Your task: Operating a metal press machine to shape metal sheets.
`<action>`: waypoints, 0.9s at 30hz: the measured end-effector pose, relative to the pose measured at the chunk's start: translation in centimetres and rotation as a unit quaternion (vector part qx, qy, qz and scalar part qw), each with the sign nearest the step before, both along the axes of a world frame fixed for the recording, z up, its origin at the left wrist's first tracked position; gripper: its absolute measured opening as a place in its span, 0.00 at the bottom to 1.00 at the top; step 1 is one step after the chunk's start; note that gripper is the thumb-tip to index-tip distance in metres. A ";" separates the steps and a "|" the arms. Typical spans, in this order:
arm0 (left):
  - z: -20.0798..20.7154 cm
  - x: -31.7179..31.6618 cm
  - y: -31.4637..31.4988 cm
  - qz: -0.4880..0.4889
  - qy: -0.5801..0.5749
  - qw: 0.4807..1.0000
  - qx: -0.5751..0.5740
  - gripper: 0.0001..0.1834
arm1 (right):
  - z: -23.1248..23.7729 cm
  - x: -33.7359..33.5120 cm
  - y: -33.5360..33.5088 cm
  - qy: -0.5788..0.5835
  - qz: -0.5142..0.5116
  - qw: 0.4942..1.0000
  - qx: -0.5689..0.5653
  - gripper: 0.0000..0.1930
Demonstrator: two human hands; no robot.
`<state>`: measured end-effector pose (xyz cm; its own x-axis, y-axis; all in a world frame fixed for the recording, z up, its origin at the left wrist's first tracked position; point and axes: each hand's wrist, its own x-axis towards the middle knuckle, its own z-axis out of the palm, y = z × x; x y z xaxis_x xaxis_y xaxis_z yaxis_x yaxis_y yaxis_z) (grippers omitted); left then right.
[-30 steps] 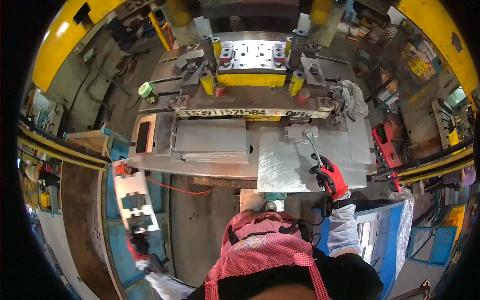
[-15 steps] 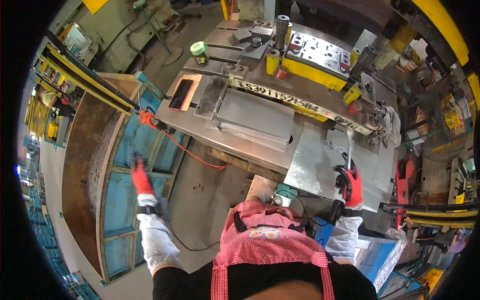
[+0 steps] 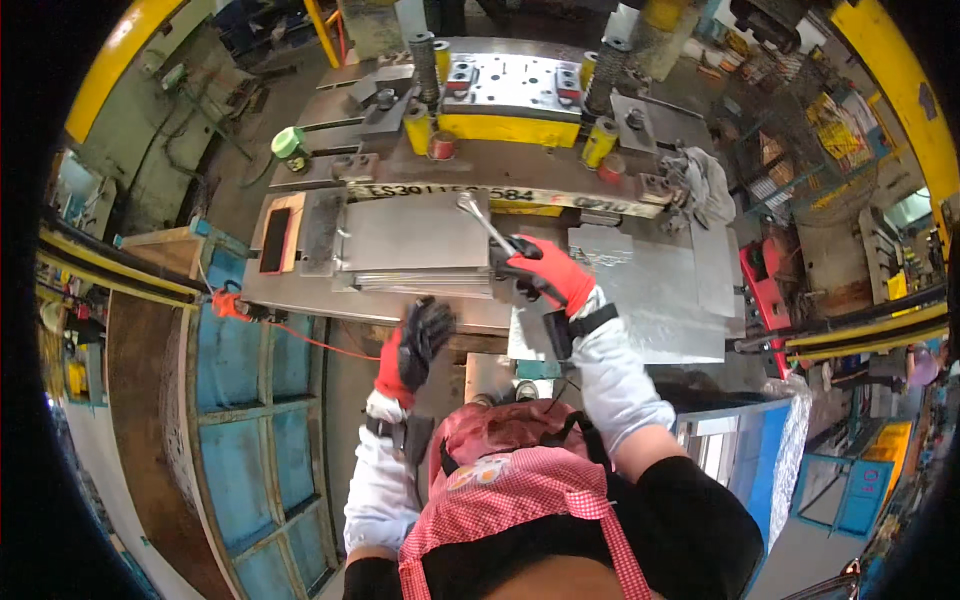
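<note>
The right red-and-black gloved hand (image 3: pixel 545 272) has swung the round-headed silver rod (image 3: pixel 490 222) from the broad shiny metal sheet (image 3: pixel 660 310) to the back right corner of the grey metal stack (image 3: pixel 415 235); the left red-and-black gloved hand (image 3: pixel 422 340), without its pale cut-out plate, has reached the front edge of the desk (image 3: pixel 280 293)

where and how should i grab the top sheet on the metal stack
The top sheet is probably best gripped mid-front edge, from the person's side: it lies flat, and that edge faces the open near side of the bench, close to the left hand. The far edge lies close to the long bar, and the right hand holds a tool at the right end.
</note>
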<state>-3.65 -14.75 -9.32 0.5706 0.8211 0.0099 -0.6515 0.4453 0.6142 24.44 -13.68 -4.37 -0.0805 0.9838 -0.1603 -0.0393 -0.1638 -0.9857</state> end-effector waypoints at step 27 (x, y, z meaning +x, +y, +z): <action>4.9 18.7 28.2 0.067 0.429 0.627 0.646 0.14 | 8.0 2.7 -7.9 0.195 -0.167 0.966 -0.023 0.17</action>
<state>15.02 13.44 -4.37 0.7481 0.4847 0.4532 0.1876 -0.8096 0.5562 27.18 -21.54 3.67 0.1765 0.9579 -0.2266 -0.4645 -0.1219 -0.8771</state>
